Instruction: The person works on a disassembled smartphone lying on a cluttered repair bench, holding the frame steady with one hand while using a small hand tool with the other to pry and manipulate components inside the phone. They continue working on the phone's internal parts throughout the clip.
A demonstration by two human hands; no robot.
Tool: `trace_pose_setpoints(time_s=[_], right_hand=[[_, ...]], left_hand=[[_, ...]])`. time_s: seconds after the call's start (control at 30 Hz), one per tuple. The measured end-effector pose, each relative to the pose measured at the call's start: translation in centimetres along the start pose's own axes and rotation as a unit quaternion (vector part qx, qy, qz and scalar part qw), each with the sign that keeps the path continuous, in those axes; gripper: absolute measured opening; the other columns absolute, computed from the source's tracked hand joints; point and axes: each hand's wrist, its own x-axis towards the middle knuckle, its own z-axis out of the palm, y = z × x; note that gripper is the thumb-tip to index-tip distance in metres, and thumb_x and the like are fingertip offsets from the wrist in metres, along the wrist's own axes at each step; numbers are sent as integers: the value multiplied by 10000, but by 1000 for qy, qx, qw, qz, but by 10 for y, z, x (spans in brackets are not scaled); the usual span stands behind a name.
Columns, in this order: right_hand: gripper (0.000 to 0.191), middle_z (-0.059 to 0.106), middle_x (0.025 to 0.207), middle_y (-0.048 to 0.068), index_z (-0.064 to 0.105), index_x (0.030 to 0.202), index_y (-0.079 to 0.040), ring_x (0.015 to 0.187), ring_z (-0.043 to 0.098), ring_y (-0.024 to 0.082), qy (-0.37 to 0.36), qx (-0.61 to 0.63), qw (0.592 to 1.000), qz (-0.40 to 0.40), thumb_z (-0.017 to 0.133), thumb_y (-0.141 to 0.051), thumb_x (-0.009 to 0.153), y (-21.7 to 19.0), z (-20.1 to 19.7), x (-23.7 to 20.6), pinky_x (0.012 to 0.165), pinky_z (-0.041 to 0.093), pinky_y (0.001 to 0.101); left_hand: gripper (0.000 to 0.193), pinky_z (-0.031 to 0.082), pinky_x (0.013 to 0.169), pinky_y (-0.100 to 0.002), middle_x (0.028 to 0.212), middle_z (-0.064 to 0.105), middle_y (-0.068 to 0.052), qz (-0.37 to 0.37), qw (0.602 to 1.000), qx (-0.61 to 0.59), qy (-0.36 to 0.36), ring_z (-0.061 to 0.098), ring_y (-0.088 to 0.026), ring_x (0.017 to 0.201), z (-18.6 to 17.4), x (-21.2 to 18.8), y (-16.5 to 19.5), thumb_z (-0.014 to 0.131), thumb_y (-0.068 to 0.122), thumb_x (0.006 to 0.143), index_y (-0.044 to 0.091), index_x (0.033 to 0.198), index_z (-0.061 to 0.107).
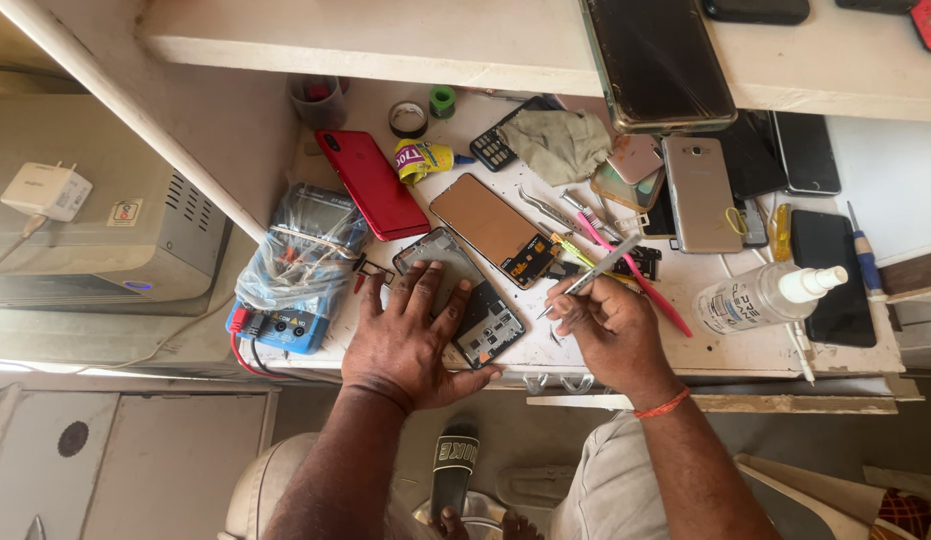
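Fingers (585,296) of the right hand (610,335) pinch metal tweezers (597,270) just right of the opened phone frame (465,295), which the flat, spread left hand (405,340) pins on the desk (685,290).

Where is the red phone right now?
In the head view, the red phone lies face down at the bench's left, between the bagged multimeter and the detached screen.

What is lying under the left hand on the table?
An opened phone frame lies under the left hand; its lower end with circuit parts shows beside the thumb. The palm covers its middle, so that part cannot be seen.
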Motion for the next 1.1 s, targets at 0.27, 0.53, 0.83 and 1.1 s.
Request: trace_pose_setpoints(time_s=[0.27, 0.53, 0.83, 1.1], right_hand=[[135, 739, 926, 62, 574, 1101, -2, 831, 681, 71, -10, 42, 999, -21, 640, -90, 1021, 6, 7, 2, 716, 580, 244], [62, 762, 896, 56, 591, 1048, -12, 821, 716, 69, 1, -29, 999, -15, 608, -19, 989, 4, 12, 5, 733, 594, 245], [71, 758, 856, 58, 607, 1029, -8, 763, 680, 66, 3, -50, 999, 6, 633, 5, 964, 1, 16, 6, 688, 569, 249], [98, 736, 809, 49, 610, 1013, -13, 685, 652, 75, 20, -59, 997, 48, 671, -1, 937, -2, 21, 5, 635, 555, 253]], left_hand=[[1074, 158, 1137, -690, 1532, 419, -168, 1, 1000, 6, -7, 335, -326, 1446, 4, 3, 3, 515, 923, 677, 195, 1467, 506], [1084, 150, 1143, -688, 1525, 423, -184, 7, 1000, 0, 6, 340, -340, 1441, 10, 4, 2, 514, 934, 673, 183, 1456, 514], [1089, 170, 1152, -658, 1521, 430, -184, 14, 1000, 4, 5, 349, -339, 1439, 8, 3, 0, 512, 931, 679, 178, 1466, 512], [1086, 161, 1142, -667, 1523, 418, -179, 13, 1000, -7, -14, 333, -338, 1434, -3, 2, -2, 520, 927, 678, 167, 1454, 522]])
